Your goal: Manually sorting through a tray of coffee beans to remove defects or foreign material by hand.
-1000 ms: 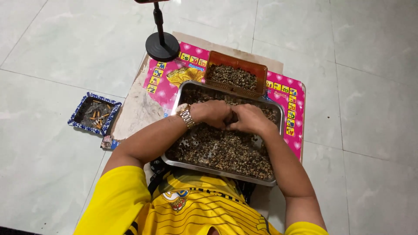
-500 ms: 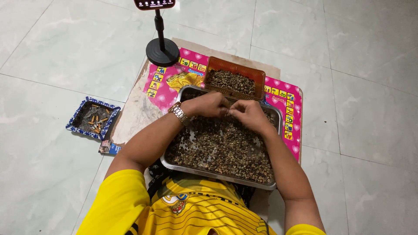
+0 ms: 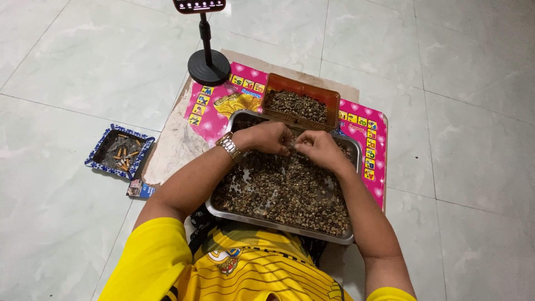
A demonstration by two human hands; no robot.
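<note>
- The floor (image 3: 446, 100) is laid with large pale grey-green marbled tiles, thin dark grout lines running between them; it carries everything in view.
- A sheet of brown cardboard (image 3: 175, 145) lies flat on the tiles, with a bright pink play mat (image 3: 214, 114) of small yellow picture squares spread over it.
- A rectangular steel tray (image 3: 281, 223) sits on the mat's near edge, against the lap of the person in a yellow striped shirt (image 3: 245, 267). It is filled almost wall to wall with small dark brown seeds (image 3: 284, 192).
- The left hand (image 3: 266, 137), a metal wristwatch (image 3: 228, 146) on its wrist, hovers over the tray's far edge, fingers curled together and pinching something too small to tell.
- The right hand (image 3: 319, 147) is just beside it, its fingers bunched and meeting those of the left hand above the seeds; whether they grip a single seed cannot be made out.
- An orange plastic basket (image 3: 334, 99) touches the tray's far edge and holds more of the same seeds.
- A black round-based phone stand (image 3: 208, 66) rises from the mat's far left corner, a phone (image 3: 199, 5) clamped on top.
- Off the cardboard's left edge, a blue-and-white patterned square ashtray (image 3: 119, 151) with cigarette butts rests on the tiles, and a small printed packet (image 3: 139, 189) lies near it.
</note>
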